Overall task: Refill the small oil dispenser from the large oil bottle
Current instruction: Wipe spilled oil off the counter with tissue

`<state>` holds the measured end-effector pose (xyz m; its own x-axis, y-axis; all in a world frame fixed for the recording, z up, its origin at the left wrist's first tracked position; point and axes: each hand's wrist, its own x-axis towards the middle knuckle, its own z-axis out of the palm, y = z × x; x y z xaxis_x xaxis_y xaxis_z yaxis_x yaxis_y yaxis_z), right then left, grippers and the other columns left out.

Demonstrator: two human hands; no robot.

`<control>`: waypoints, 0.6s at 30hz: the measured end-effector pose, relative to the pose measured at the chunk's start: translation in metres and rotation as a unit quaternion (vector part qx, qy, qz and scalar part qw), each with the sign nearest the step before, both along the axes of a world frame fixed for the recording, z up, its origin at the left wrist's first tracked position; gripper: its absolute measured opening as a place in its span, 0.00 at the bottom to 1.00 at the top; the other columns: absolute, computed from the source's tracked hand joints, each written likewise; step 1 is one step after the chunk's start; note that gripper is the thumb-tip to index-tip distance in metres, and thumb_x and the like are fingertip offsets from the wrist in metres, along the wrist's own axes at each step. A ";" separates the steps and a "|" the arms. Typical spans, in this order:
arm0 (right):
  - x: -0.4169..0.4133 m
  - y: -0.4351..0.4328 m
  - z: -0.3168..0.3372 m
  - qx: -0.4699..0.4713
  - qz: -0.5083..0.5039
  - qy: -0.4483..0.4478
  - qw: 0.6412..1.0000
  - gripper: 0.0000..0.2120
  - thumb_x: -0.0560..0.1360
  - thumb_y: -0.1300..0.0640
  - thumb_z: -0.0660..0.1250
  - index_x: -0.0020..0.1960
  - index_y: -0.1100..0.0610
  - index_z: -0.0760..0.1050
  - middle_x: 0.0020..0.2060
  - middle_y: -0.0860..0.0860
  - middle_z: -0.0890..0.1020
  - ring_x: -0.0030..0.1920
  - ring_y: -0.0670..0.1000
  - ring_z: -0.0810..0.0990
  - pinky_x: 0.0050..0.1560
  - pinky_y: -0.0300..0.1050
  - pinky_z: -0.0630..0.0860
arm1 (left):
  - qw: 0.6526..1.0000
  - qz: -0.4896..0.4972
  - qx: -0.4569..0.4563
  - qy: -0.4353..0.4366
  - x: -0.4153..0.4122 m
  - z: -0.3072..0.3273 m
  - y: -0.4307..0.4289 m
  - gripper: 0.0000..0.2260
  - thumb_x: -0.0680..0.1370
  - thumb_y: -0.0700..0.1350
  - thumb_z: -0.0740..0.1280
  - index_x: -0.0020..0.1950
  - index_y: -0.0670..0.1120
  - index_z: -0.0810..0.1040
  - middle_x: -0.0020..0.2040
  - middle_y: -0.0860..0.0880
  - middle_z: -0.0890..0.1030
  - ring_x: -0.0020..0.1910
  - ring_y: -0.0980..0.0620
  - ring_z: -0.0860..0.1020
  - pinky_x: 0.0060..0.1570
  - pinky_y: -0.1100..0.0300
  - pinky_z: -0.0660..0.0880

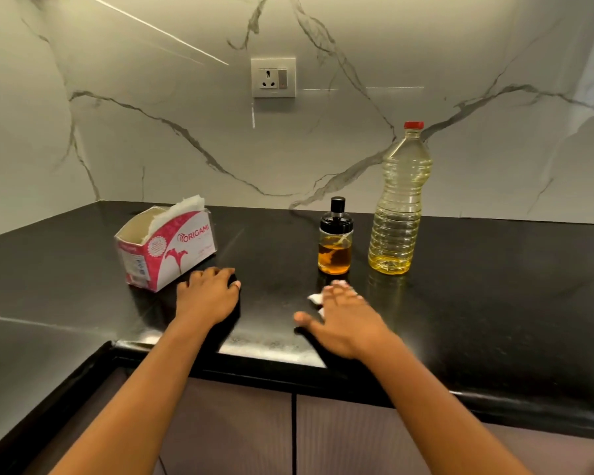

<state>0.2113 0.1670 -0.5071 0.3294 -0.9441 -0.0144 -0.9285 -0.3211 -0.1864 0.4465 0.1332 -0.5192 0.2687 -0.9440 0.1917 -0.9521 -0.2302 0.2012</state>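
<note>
The small oil dispenser (335,241), a glass jar with a black lid and amber oil in its lower half, stands on the black counter (494,286). To its right stands the large clear oil bottle (400,207) with a red cap on and a little pale oil at the bottom. My right hand (343,320) lies flat with spread fingers on a white tissue (315,298), just in front of the dispenser. My left hand (208,296) rests on the counter beside the tissue box, fingers bent at the tips, holding nothing.
A pink and white tissue box (167,246) with its top torn open sits at the left, tissues sticking out. A wall socket (273,77) is on the marble backsplash. The counter edge (271,358) runs in front of my hands, with cabinet doors below.
</note>
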 end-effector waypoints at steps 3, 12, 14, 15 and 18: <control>0.032 -0.011 -0.005 -0.021 0.001 0.005 1.000 0.43 0.74 0.30 0.47 0.76 0.61 0.52 0.76 0.58 0.52 0.76 0.55 0.46 0.75 0.49 0.44 | 1.000 0.000 0.009 0.011 0.001 0.000 0.000 0.20 0.81 0.55 0.53 0.73 0.56 0.64 0.74 0.50 0.64 0.72 0.45 0.61 0.67 0.45 0.59; 0.012 -0.019 -0.001 0.023 0.010 0.019 1.000 0.43 0.75 0.30 0.46 0.77 0.59 0.45 0.77 0.56 0.45 0.76 0.54 0.43 0.74 0.52 0.43 | 0.999 -0.002 0.007 0.034 0.003 0.002 0.001 0.19 0.81 0.52 0.54 0.72 0.56 0.65 0.74 0.50 0.65 0.72 0.45 0.62 0.68 0.45 0.59; 0.025 -0.021 0.000 0.011 0.017 0.019 1.000 0.43 0.75 0.30 0.46 0.77 0.60 0.46 0.77 0.57 0.47 0.76 0.54 0.44 0.74 0.51 0.43 | 0.999 0.004 0.006 0.032 0.002 0.002 0.001 0.19 0.81 0.52 0.55 0.72 0.55 0.66 0.73 0.49 0.66 0.71 0.45 0.62 0.67 0.45 0.59; 0.037 -0.010 0.000 0.005 0.062 0.004 0.998 0.42 0.75 0.31 0.47 0.77 0.60 0.47 0.77 0.56 0.49 0.76 0.53 0.44 0.74 0.50 0.44 | 0.999 0.009 0.001 0.032 0.001 0.003 0.002 0.19 0.80 0.52 0.55 0.71 0.55 0.67 0.72 0.49 0.67 0.71 0.45 0.63 0.67 0.45 0.60; 0.042 0.031 -0.005 0.034 0.171 -0.002 0.985 0.38 0.77 0.33 0.46 0.77 0.55 0.44 0.77 0.51 0.44 0.76 0.48 0.40 0.74 0.49 0.41 | 0.998 -0.001 -0.047 0.041 -0.007 0.007 0.003 0.18 0.80 0.54 0.59 0.69 0.54 0.69 0.70 0.48 0.70 0.70 0.44 0.65 0.66 0.45 0.62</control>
<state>0.2529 0.1985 -0.5119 0.6285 -0.7745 -0.0715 -0.7671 -0.6022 -0.2211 0.4400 0.1357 -0.5119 0.2849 -0.9234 0.2572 -0.9320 -0.2041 0.2994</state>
